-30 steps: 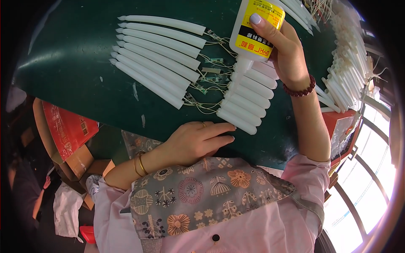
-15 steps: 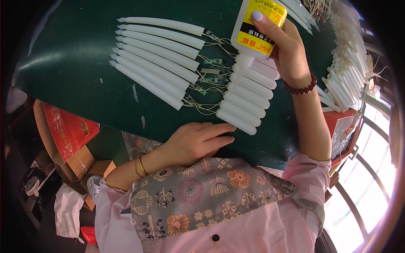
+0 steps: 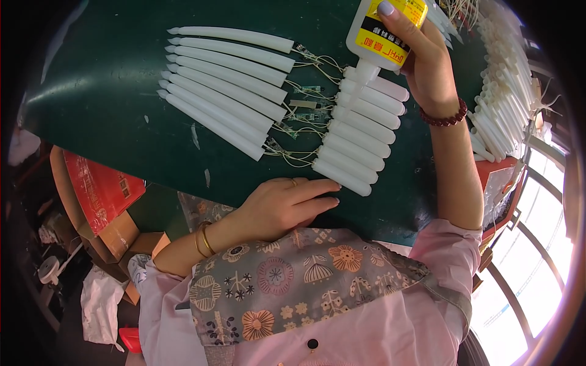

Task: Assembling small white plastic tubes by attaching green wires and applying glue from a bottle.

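Note:
My right hand (image 3: 424, 61) is closed round a white glue bottle (image 3: 386, 30) with a yellow and black label, tipped nozzle down over a row of short white tubes (image 3: 360, 135). The translucent nozzle covers part of the upper tubes. Thin wires and small green circuit boards (image 3: 311, 116) link these tubes to several long white candle sticks (image 3: 226, 79) with pointed flame-shaped tips, fanned out to the left. My left hand (image 3: 284, 204) lies on the table with fingers stretched out, its fingertips beside the near end of the lowest short tube.
A big heap of white tubes (image 3: 503, 91) lies along the right side of the dark green table (image 3: 110, 122). More sticks and loose wires are at the far right. An opened cardboard box (image 3: 116, 235) with a red panel stands below the table's left edge.
My right hand has moved the glue bottle a little to the right, and the nozzle now sits over a different part of the short tubes. My left hand has stayed put.

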### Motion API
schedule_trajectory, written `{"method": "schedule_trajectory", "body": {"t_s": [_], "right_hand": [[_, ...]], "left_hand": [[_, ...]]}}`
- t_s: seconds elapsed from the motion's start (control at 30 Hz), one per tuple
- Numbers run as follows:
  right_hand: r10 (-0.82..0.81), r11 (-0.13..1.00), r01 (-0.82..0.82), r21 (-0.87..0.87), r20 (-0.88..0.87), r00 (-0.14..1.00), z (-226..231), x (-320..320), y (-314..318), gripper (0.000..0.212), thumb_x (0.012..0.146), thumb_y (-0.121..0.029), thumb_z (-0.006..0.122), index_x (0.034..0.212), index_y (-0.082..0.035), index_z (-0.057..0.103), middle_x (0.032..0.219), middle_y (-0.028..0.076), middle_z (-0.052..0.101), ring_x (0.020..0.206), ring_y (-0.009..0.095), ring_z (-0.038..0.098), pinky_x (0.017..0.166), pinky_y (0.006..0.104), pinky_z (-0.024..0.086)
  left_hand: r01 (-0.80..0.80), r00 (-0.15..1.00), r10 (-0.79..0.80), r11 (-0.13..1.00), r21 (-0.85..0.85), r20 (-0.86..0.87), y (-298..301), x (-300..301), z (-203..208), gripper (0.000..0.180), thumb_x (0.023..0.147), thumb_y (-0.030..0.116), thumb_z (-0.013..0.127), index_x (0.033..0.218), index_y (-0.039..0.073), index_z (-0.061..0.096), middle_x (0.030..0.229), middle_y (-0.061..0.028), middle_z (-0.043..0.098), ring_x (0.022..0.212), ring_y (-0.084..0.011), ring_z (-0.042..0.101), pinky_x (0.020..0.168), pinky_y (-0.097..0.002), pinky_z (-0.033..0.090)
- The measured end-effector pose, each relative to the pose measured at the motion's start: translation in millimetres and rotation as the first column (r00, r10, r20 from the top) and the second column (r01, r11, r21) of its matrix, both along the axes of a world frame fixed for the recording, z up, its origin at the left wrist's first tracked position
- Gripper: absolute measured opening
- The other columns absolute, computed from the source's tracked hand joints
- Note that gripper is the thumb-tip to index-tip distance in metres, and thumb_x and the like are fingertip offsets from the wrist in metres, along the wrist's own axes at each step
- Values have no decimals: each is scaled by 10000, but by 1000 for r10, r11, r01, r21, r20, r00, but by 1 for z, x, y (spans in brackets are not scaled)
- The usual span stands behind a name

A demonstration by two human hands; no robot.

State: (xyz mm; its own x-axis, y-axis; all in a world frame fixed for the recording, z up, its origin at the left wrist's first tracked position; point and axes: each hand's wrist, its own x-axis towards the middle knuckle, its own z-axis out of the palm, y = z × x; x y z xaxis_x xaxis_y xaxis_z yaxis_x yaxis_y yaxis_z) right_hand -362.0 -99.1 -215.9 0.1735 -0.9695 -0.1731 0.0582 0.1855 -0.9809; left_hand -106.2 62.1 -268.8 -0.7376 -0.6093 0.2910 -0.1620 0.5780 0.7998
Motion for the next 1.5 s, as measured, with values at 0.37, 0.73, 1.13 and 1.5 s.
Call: {"method": "schedule_trajectory", "body": {"t_s": [0.37,0.73,1.13,1.5], "right_hand": [[-44,999,43,-15,-59,997,0,-1,-6,386,1011,-369,742,1159,-18,673,934,45,730,746,110,686,648,245,542],[-32,999,29,-35,-76,997,1,-15,-14,388,1006,-367,751,1144,-11,684,949,68,746,755,122,714,637,229,549],[-70,988,58,-145,-81,994,4,-17,-24,359,1025,-357,725,1171,-38,645,939,54,741,725,120,715,586,214,540],[-121,984,108,-144,-90,988,8,-23,-36,393,1017,-398,727,1170,-42,657,918,54,742,676,114,701,516,202,486]], "left_hand": [[-34,999,34,999,3,-15,1,-1,0,345,750,25,798,1092,59,768,1275,-96,715,771,-192,695,644,-293,557],[-36,999,37,999,29,-29,0,-3,2,399,707,4,793,1102,59,777,1260,-101,721,783,-193,706,645,-296,561],[-41,998,42,999,22,-42,0,-4,2,387,717,-2,797,1098,57,782,1245,-109,728,783,-201,719,651,-298,567],[-36,999,37,999,33,-38,0,-4,2,414,712,0,789,1121,59,781,1259,-110,725,788,-197,716,655,-295,567]]}}
